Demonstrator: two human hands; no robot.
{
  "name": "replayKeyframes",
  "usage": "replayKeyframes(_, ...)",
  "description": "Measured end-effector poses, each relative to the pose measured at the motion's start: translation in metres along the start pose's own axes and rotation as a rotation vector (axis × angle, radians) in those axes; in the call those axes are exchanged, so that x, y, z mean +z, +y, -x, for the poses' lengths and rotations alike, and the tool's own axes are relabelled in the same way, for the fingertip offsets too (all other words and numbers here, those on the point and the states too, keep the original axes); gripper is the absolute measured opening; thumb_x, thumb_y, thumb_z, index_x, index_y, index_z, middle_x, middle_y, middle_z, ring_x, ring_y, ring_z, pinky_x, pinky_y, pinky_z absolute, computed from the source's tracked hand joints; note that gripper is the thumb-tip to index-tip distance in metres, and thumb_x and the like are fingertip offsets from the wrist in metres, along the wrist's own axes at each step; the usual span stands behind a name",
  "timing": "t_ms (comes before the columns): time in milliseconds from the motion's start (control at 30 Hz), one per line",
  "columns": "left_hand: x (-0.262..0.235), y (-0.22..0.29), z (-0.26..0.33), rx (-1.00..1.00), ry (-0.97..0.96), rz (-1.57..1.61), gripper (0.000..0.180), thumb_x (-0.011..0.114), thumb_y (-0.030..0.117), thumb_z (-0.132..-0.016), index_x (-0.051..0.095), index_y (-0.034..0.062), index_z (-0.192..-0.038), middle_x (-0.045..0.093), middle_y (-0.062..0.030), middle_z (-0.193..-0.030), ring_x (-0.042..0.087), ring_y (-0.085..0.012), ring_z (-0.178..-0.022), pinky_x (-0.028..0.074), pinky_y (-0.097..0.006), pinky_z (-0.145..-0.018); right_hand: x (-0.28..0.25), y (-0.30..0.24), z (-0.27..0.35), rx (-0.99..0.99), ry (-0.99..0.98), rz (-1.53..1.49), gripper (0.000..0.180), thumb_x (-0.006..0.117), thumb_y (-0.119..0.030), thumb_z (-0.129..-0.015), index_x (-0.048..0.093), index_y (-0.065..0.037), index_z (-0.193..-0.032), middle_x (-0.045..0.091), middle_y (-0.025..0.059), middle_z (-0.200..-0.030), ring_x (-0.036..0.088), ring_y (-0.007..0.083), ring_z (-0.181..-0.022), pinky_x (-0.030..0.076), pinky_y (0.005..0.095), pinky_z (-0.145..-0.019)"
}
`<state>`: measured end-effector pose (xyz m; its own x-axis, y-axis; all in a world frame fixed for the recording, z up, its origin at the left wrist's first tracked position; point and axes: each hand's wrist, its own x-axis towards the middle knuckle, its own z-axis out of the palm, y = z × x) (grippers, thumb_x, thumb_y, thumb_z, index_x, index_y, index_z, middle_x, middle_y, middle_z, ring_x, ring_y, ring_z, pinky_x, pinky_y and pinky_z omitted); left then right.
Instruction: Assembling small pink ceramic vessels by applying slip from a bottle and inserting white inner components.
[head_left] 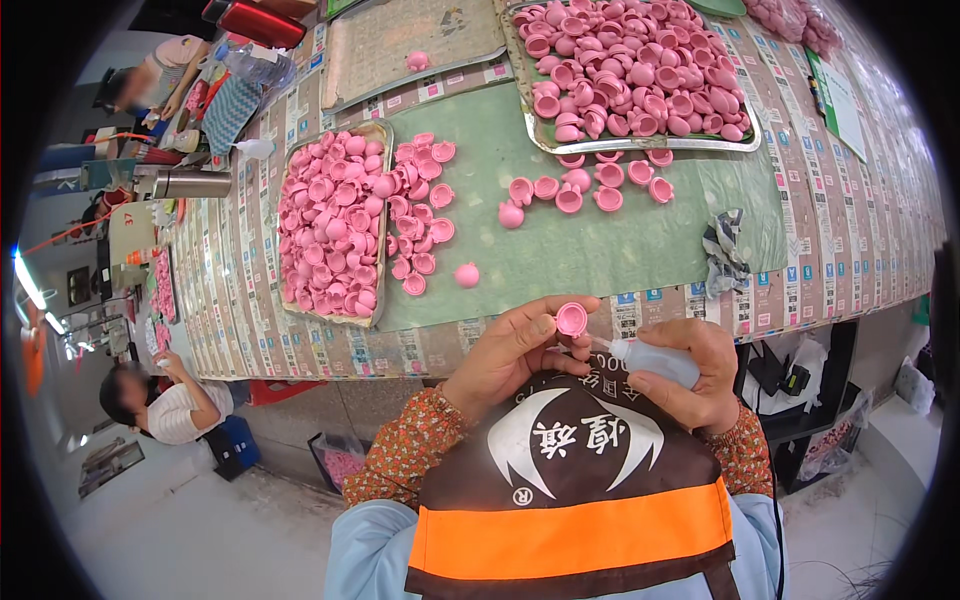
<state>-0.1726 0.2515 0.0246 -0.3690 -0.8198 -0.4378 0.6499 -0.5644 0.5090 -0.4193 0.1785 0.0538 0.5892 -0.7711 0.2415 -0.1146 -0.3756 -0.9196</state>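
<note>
Between the thumb and fingers of my left hand (pixel 510 350) is a small pink plastic half shell (pixel 571 319), its hollow side facing up. My right hand (pixel 690 370) is wrapped round a translucent squeeze bottle (pixel 658 362). The bottle lies tilted, its thin nozzle pointing left toward the shell, close to my left fingers. Whether the tip touches the shell I cannot tell. Both hands are just over the near edge of the table. A single pink piece (pixel 466 275) lies on the green mat (pixel 480 300) beyond my left hand.
A metal tray (pixel 378 312) heaped with pink shells stands at the left, loose ones beside it. A larger tray (pixel 640 148) of them stands at the far right. Crumpled striped wrapping (pixel 725 250) lies right. Another person (pixel 190 400) sits at the left by the table.
</note>
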Motion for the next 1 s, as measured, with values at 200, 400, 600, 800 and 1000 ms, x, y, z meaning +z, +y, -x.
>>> replayKeyframes(200,0.0000,0.0010,0.0003,-0.002,0.013,-0.074,0.056,0.056,0.033,-0.102,0.045,-0.0051,-0.141,0.065,-0.0107,-0.107,0.066,-0.0187,-0.101,0.058,-0.036,-0.091,0.0000,-0.0002,0.0007,0.008,-0.044,-0.009,0.034,0.084,-0.015,-0.073,0.066,-0.001,-0.098,0.072,0.0142,-0.083,0.071,0.0263,-0.068,0.053,0.0332,-0.060)
replayKeyframes(400,0.0033,0.0034,0.0012,-0.018,0.014,-0.129,0.054,0.055,0.032,-0.102,0.046,-0.0049,-0.140,0.065,-0.0109,-0.108,0.066,-0.0183,-0.101,0.058,-0.035,-0.091,0.0016,0.0018,0.0012,0.030,-0.059,-0.033,0.033,0.084,-0.016,-0.074,0.065,-0.001,-0.097,0.071,0.0141,-0.082,0.072,0.0263,-0.069,0.054,0.0328,-0.061)
replayKeyframes(600,0.0027,0.0032,0.0010,-0.012,0.024,-0.141,0.052,0.054,0.031,-0.103,0.046,-0.0047,-0.139,0.065,-0.0123,-0.111,0.067,-0.0184,-0.102,0.058,-0.034,-0.091,0.0008,-0.0014,-0.0015,0.021,-0.081,0.015,0.033,0.084,-0.015,-0.073,0.065,-0.002,-0.097,0.071,0.0140,-0.081,0.071,0.0266,-0.067,0.052,0.0331,-0.059)
replayKeyframes(800,0.0007,0.0022,0.0012,-0.023,0.025,-0.120,0.054,0.055,0.033,-0.102,0.046,-0.0047,-0.140,0.066,-0.0119,-0.109,0.067,-0.0183,-0.102,0.058,-0.034,-0.091,-0.0002,-0.0006,-0.0008,0.024,-0.069,-0.006,0.033,0.084,-0.015,-0.073,0.065,-0.002,-0.097,0.070,0.0135,-0.079,0.071,0.0269,-0.066,0.052,0.0335,-0.059)
replayKeyframes(1000,-0.0027,0.0004,0.0017,-0.029,-0.004,-0.025,0.057,0.055,0.035,-0.102,0.045,-0.0060,-0.140,0.064,-0.0098,-0.103,0.067,-0.0195,-0.099,0.058,-0.037,-0.091,-0.0072,-0.0048,0.0049,0.116,-0.065,-0.034,0.038,0.083,-0.018,-0.071,0.065,0.001,-0.098,0.071,0.0145,-0.089,0.071,0.0235,-0.077,0.053,0.0332,-0.068)
